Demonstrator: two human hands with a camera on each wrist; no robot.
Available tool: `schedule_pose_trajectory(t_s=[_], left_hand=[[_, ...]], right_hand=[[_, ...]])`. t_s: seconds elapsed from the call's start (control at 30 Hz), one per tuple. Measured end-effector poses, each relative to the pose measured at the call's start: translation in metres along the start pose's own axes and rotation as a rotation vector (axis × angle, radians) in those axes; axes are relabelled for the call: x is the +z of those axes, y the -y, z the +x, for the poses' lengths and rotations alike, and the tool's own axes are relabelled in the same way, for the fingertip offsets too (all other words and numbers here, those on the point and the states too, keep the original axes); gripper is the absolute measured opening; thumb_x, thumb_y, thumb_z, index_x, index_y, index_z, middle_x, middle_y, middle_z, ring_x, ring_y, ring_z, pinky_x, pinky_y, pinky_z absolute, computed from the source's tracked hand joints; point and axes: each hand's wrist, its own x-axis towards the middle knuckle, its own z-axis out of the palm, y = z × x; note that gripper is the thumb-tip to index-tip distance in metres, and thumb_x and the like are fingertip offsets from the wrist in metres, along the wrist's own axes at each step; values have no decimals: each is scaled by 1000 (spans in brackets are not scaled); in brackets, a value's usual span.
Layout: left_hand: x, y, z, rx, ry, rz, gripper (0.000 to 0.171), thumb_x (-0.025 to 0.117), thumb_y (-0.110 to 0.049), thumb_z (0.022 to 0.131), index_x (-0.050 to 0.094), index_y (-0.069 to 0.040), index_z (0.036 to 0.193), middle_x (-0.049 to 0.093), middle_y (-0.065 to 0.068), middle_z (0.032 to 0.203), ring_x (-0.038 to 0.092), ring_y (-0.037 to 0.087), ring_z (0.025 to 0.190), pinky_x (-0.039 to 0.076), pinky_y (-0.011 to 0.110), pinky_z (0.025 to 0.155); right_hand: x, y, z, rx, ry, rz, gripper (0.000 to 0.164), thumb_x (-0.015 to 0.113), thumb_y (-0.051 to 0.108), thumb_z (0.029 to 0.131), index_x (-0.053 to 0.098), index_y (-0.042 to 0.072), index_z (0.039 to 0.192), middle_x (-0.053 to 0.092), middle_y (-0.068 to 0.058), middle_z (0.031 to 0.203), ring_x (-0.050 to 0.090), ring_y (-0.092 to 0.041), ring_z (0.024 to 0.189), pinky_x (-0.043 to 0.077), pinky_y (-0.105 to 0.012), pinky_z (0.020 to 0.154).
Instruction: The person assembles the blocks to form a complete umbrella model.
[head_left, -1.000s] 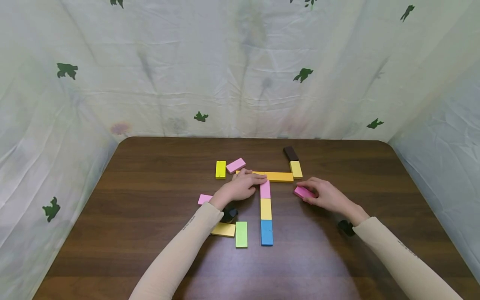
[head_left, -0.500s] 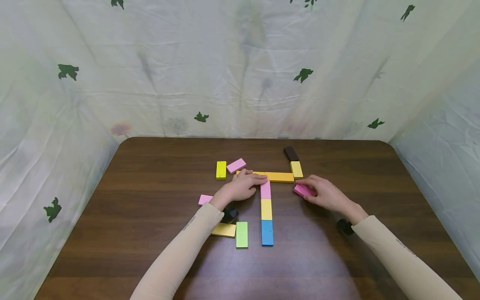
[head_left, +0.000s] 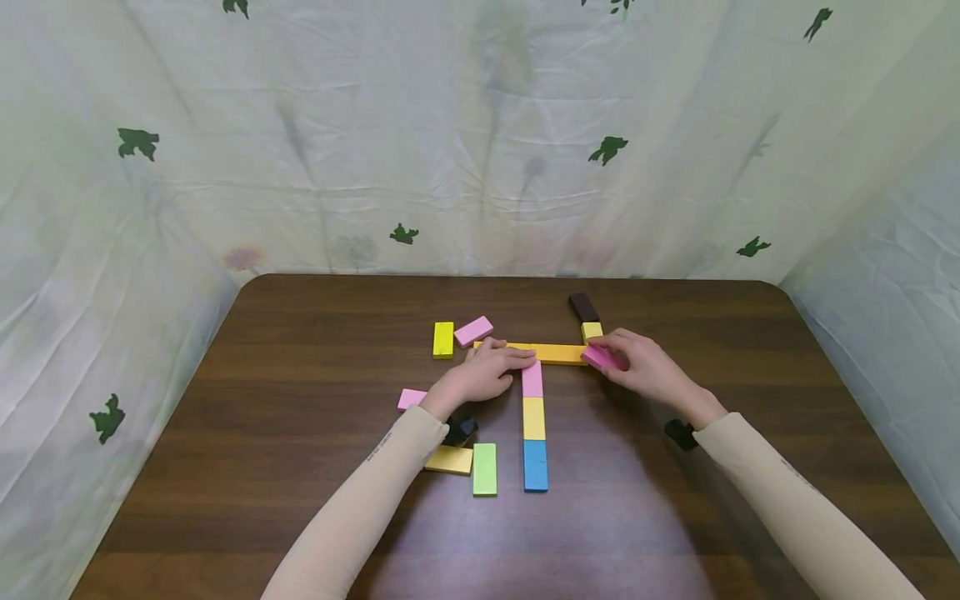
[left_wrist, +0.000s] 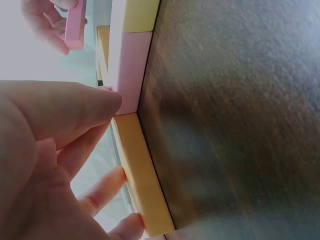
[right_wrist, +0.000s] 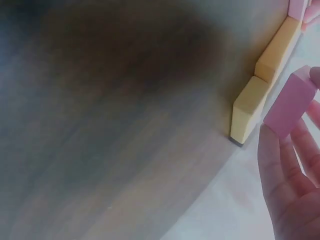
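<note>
My left hand (head_left: 483,373) rests with fingers spread on a row of orange blocks (head_left: 561,355). In the left wrist view its fingertips touch an orange block (left_wrist: 142,175) and the end of a light pink block (left_wrist: 132,70). That pink block tops a column with a yellow block (head_left: 533,418) and a blue block (head_left: 535,467). My right hand (head_left: 654,371) pinches a brighter pink block (head_left: 600,358) between thumb and fingers. In the right wrist view the held block (right_wrist: 291,102) is raised above the table, beside the pale yellow block (right_wrist: 247,110) at the orange row's end.
Beyond the pale yellow block lies a dark brown block (head_left: 582,307). Left of the row are a bright yellow block (head_left: 443,340) and a pink block (head_left: 473,331). Nearer the left sleeve lie another pink block (head_left: 411,399), a tan block (head_left: 450,460) and a green block (head_left: 484,470).
My right hand has carried the pink block slightly up and left, to the right end of the orange row, overlapping the pale yellow block. My left hand has stayed in place.
</note>
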Motion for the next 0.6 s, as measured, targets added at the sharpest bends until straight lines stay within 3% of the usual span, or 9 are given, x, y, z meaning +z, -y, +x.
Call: schedule_pose_trajectory(t_s=[0.6], left_hand=[[0,1,-2,-5,-6,-11,46,52,-9,96,50,-20,141,46,-3,144,27,33,136,23,57,104]], right_hand=[[-1,1,31,56,-33,9,44,72,14,85,61,4,127,61,-14,112,54,-26,92,51,-42,81]])
